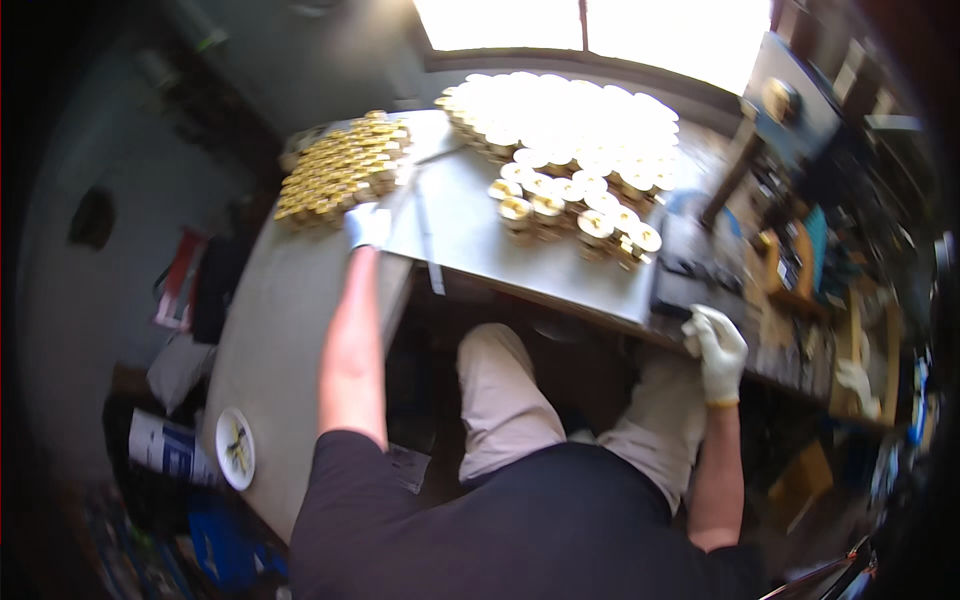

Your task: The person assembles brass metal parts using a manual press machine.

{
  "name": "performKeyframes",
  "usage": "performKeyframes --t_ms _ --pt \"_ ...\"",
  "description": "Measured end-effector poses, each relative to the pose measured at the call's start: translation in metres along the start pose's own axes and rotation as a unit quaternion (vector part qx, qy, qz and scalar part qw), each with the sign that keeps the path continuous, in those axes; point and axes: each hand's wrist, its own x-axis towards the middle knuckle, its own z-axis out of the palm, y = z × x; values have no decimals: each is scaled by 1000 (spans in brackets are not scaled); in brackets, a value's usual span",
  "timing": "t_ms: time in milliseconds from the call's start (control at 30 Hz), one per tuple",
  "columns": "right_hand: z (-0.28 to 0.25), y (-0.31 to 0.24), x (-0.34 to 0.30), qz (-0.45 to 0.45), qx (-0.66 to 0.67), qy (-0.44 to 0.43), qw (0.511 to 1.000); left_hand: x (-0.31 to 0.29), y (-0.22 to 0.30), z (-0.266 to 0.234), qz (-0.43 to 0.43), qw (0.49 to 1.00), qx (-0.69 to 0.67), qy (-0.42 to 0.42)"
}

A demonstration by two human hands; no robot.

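Note:
My left hand (368,226), in a white glove, reaches to the near right edge of a tightly packed group of small gold-coloured metal parts (345,165). Its fingers are blurred against the parts, so any grip is unclear. My right hand (716,350), in a white glove with a yellow cuff edge, is held above the bench's front edge at the right. Its fingers are loosely bent and somewhat apart, with nothing visible in them. Larger round brass-coloured pieces (596,222) stand in a mass on the metal tabletop (460,215), the far ones washed out by window light.
A flat strip (428,230) lies across the tabletop between the two groups. On the left table wing sits a white dish (236,448) with small pieces. At the right are a dark machine block (690,260), a wooden holder (795,265) and another white glove (858,385).

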Motion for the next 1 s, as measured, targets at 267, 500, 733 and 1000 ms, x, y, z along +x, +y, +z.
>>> performKeyframes --t_ms 267,500,733,1000 --pt "-7 2 -6 17 -7 21 1000 -156 218 -121 179 839 -509 62" --pt "-2 -4 -10 22 3 28 999 -180 357 -133 266 901 -328 97" --pt "-1 -5 -10 25 38 11 999 -190 340 -136 274 877 -393 34" --pt "-7 -4 -9 15 61 -10 998 -245 303 -102 39 680 -707 -193"
